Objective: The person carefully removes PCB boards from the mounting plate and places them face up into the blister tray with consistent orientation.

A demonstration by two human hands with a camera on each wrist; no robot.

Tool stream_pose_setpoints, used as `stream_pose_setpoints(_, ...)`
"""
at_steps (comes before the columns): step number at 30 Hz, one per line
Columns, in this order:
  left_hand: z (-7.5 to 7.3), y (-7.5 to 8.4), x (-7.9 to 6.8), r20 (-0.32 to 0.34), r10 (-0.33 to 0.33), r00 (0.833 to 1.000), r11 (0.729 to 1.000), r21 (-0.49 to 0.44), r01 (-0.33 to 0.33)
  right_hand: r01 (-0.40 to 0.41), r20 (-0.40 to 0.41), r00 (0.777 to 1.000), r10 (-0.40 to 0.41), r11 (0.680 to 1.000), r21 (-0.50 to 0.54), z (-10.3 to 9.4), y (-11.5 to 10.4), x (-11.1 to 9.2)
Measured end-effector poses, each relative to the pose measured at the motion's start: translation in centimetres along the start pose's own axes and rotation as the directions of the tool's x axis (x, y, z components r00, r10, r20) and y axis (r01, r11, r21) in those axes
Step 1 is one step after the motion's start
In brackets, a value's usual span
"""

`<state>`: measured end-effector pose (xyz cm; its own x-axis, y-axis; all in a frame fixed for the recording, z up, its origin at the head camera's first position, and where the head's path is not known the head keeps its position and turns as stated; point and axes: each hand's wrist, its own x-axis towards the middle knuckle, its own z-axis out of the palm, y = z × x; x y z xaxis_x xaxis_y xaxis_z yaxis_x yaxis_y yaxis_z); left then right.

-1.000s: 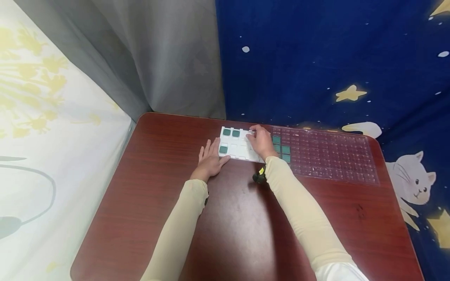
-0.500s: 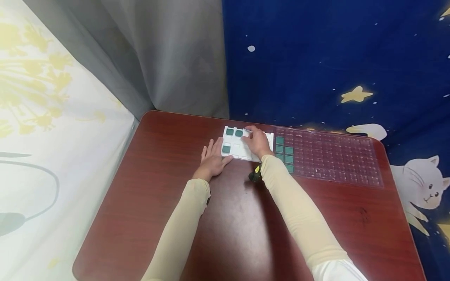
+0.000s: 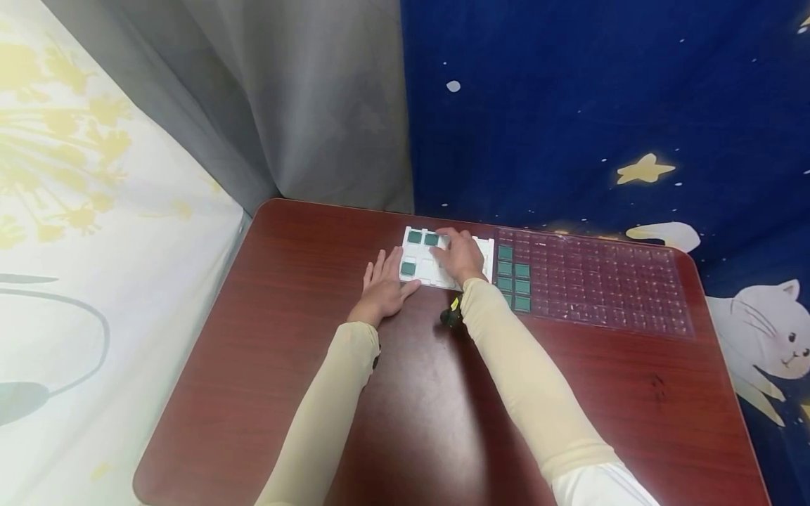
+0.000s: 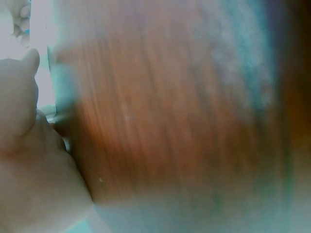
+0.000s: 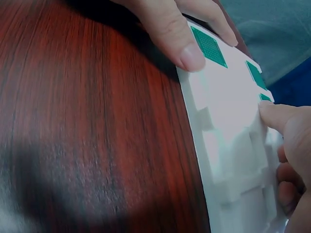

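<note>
A white tray with shallow square compartments lies near the table's far edge. Three green square tiles show in it; one sits front left, and two are in the back row. My left hand rests flat at the tray's left end, fingers straight and thumb along the near edge. Over the back row, my right hand has its thumb at the near edge of the second green tile and its index finger by the far edge. The right wrist view shows this thumb against that tile; its other fingers are curled.
A clear plastic grid sheet lies right of the tray, with several green tiles in its left columns. The reddish-brown table meets grey and blue curtains behind. My left wrist view is mostly blurred tabletop.
My right hand has moved left along the tray's back row to the second tile. More tiles on the plastic sheet are uncovered. My left hand stays at the tray's end.
</note>
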<state>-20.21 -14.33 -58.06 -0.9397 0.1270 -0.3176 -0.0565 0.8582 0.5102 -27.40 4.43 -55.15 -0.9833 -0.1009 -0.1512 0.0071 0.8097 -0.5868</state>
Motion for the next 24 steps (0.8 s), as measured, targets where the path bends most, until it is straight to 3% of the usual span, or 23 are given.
stream_pose_setpoints(24,-0.12,0.23,-0.15,0.004,-0.006,1.0,1.0,-0.005,0.006,-0.035,-0.022,0.999,0.034,0.998,-0.06,0.52,-0.59,0.24)
